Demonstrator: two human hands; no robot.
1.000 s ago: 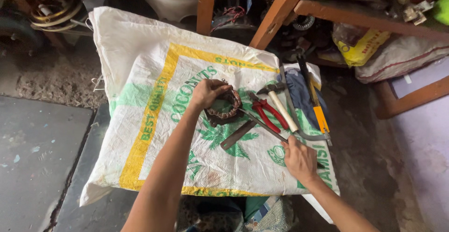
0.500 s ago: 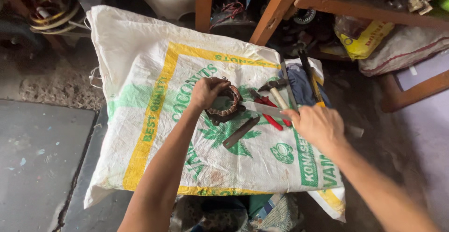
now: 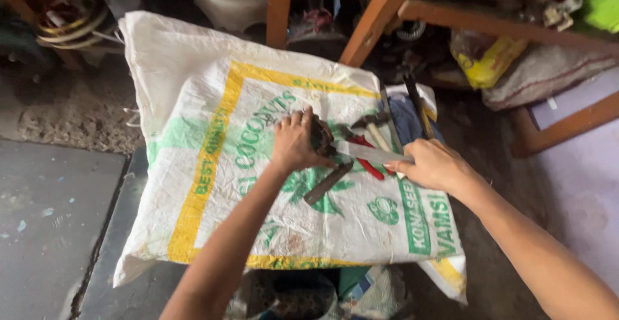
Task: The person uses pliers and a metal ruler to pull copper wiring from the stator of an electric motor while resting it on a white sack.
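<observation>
Left hand (image 3: 293, 145) clamps the rusty ring (image 3: 320, 138) on the sack (image 3: 206, 101), right hand (image 3: 433, 164) grips a flat blade (image 3: 371, 155) against it.

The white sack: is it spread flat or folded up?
Spread flat: the sack lies open, its printed face up, with tools and both hands on it.

Woven sack (image 3: 213, 184): spread flat, centre. On it, right of centre: round metal part (image 3: 322, 136) under left hand (image 3: 293, 145); flat bar (image 3: 327, 183) just near of it; pliers (image 3: 362, 152) and hammer (image 3: 376, 130) to the right. Right hand (image 3: 435, 164) right of these, holding a flat blade (image 3: 374, 155) pointing left.
</observation>
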